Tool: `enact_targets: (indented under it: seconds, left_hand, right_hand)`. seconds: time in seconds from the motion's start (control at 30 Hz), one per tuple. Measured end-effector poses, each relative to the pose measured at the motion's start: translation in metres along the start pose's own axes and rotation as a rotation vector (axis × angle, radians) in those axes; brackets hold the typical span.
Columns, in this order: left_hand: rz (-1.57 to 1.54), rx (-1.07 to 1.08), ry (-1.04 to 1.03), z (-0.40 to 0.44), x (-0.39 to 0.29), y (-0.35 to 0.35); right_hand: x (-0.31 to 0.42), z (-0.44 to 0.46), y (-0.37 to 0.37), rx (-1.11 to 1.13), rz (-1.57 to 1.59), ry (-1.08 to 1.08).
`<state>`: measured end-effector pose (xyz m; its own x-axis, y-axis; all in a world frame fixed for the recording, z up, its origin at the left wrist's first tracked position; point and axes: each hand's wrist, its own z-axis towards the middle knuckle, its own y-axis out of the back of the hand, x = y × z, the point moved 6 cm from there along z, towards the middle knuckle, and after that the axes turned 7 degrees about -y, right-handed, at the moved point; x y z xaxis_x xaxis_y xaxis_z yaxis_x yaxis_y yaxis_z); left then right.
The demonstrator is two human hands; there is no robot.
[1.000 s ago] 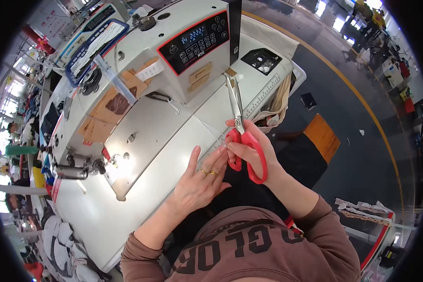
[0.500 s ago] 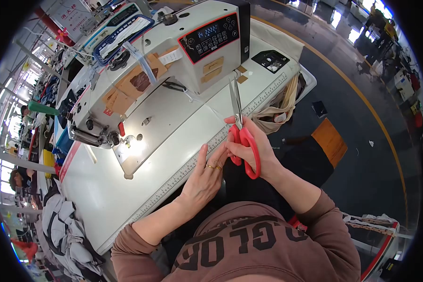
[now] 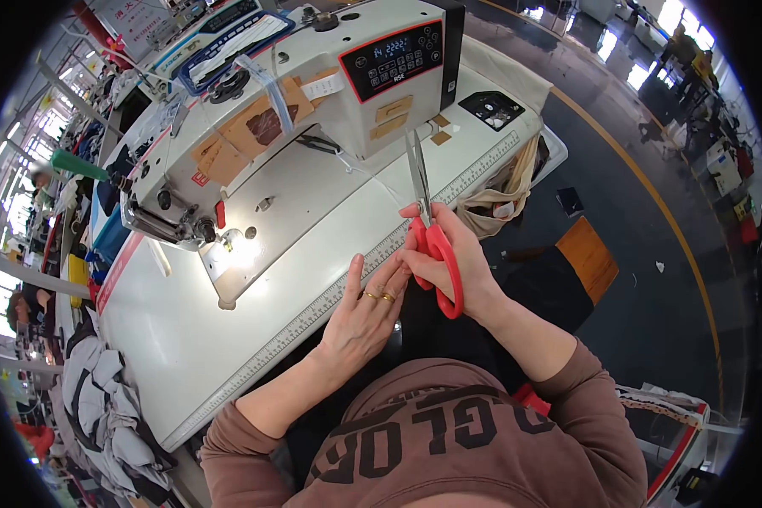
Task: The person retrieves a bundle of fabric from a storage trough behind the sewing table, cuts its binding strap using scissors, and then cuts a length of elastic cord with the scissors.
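Note:
My right hand (image 3: 460, 267) is closed round the red handles of a pair of scissors (image 3: 421, 182). The blades point up and away from me, slightly parted at the tips, over the front part of the white sewing machine table (image 3: 305, 292). Close by on the left is my left hand (image 3: 362, 317), with rings on its fingers. Its fingers are stretched out and the thumb stands apart. The fingertips meet the fingers of my right hand beside the scissor handles; anything small between them cannot be made out. A printed ruler strip (image 3: 313, 317) runs along the table edge beneath both hands.
Beyond my hands stands a sewing machine (image 3: 330, 80) with a lit control panel (image 3: 392, 57). Dark-handled tweezers (image 3: 319, 144) lie under its arm. Grey and black garments (image 3: 106, 406) are heaped at left. Beige cloth (image 3: 504, 195) hangs at the right edge near a wooden stool (image 3: 588, 258).
The camera view has shifted slightly. My left hand's fingers have straightened a little, showing more of the rings. The scissors stay in my right hand, with little change in position.

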<state>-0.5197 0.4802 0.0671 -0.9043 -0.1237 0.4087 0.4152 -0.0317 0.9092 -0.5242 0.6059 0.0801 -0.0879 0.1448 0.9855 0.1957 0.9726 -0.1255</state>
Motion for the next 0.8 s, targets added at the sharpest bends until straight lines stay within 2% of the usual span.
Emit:
enact_targets:
  seconds: [0.3,0.47,0.57,0.8]
  left_hand:
    - [0.027,-0.015,-0.016,-0.009,0.001,-0.002]
    - [0.027,-0.006,-0.040,-0.010,0.001,-0.006]
    - [-0.087,-0.054,-0.028,-0.010,0.002,-0.009]
    - [-0.256,-0.191,0.005,-0.010,0.003,-0.010]
  right_hand:
    - [0.001,0.003,-0.009,0.059,-0.081,0.015]
    - [-0.002,0.003,-0.013,0.075,-0.028,-0.097]
    - [-0.007,0.002,-0.013,0.105,0.134,-0.195]
    - [-0.005,0.002,-0.012,0.136,0.187,-0.147]
